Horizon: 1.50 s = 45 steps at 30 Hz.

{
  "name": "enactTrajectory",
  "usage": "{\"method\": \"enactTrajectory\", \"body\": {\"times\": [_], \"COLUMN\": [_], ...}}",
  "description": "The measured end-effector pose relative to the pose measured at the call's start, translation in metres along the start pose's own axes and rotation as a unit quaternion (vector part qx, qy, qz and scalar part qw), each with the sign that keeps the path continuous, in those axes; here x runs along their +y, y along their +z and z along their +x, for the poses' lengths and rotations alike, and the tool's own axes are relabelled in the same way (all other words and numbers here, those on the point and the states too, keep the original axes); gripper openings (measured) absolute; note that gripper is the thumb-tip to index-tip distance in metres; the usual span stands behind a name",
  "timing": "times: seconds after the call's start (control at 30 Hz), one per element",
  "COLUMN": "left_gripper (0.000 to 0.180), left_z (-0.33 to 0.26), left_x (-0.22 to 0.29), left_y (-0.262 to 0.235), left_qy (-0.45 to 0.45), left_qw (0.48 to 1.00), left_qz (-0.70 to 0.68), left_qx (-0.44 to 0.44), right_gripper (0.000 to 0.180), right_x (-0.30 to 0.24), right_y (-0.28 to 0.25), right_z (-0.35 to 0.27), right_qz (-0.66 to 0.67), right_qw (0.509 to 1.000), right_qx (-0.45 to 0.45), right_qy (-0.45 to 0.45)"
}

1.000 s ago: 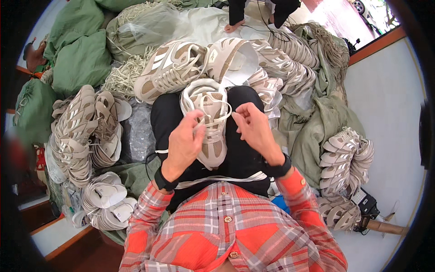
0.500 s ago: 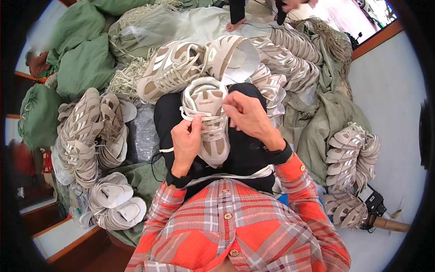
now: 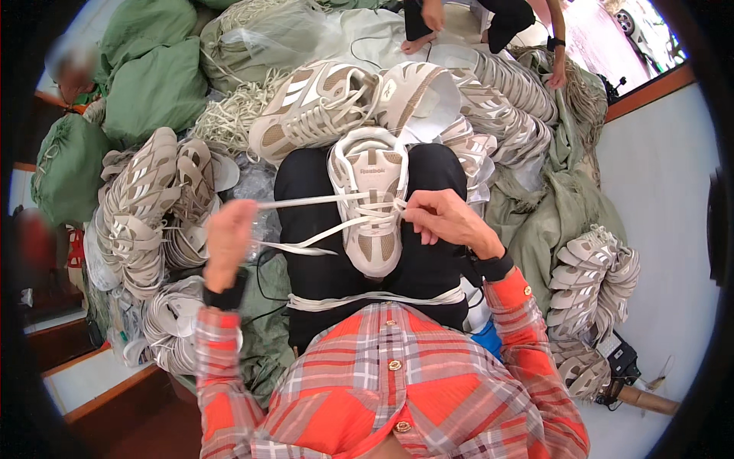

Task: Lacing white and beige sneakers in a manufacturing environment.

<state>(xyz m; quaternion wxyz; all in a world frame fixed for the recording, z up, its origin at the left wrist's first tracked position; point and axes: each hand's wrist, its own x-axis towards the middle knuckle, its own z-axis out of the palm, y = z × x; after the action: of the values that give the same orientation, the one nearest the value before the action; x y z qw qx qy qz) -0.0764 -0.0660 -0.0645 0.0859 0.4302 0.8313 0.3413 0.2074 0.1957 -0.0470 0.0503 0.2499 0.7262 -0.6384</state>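
Observation:
A beige and white sneaker upper [image 3: 372, 258] with tan mesh rests on my black-clad lap, toe toward me. White shoelace [image 3: 310, 202] crosses its lower eyelets and stretches taut leftward to my left hand [image 3: 232, 233]. That hand is closed on the lace, blurred, out past my left thigh. A second lace strand dips to my left thigh, its loose end lying there. My right hand [image 3: 451, 220] pinches at the right-hand eyelet row, by a small lace loop; its fingertips are closed on lace there.
Two more sneaker uppers [image 3: 313, 107] lie beyond my knees. Stacked uppers stand at left [image 3: 145, 214] and right [image 3: 589, 279]. Green sacks [image 3: 157, 92] and a heap of laces [image 3: 237, 111] lie farther off. White cord [image 3: 375, 301] crosses my lap. Another person's hand [image 3: 556, 75] shows at the top right.
My left hand has swung left from the upper, drawing the lace out taut. My right hand stays by the right eyelets, now lower. More of the other person shows at the top.

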Motion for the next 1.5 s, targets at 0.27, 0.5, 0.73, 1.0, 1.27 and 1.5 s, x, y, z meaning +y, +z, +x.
{"method": "enactTrajectory", "body": {"times": [0.27,0.5,0.73,1.0,1.27,1.5], "left_gripper": [0.013,0.014,0.017,0.037,0.013,0.011], "left_z": [-0.012,-0.064,-0.126,0.002,0.023,0.031], "left_x": [-0.043,-0.151,-0.219,-0.054,0.070,0.085], "left_y": [-0.078,-0.164,-0.208,-0.062,0.068,0.083], "left_qy": [-0.012,-0.037,-0.075,-0.249,-0.055,0.127], "left_qw": [0.991,0.995,0.840,0.789,0.951,0.986], "left_qz": [0.132,0.087,0.529,-0.542,-0.253,0.021], "left_qx": [0.036,-0.024,0.093,0.146,-0.169,-0.109], "right_gripper": [0.025,0.022,0.020,0.013,0.016,0.024], "right_x": [-0.003,-0.031,-0.027,-0.033,-0.030,-0.023], "right_y": [0.037,0.044,0.095,0.187,0.085,0.053], "right_z": [0.036,0.054,0.073,0.017,0.026,0.047], "right_qz": [-0.396,-0.135,-0.309,-0.241,-0.180,-0.180], "right_qw": [0.873,0.975,0.921,0.824,0.957,0.966], "right_qx": [0.230,0.090,0.007,-0.279,0.188,0.128], "right_qy": [-0.168,-0.154,-0.238,-0.431,-0.130,-0.132]}}
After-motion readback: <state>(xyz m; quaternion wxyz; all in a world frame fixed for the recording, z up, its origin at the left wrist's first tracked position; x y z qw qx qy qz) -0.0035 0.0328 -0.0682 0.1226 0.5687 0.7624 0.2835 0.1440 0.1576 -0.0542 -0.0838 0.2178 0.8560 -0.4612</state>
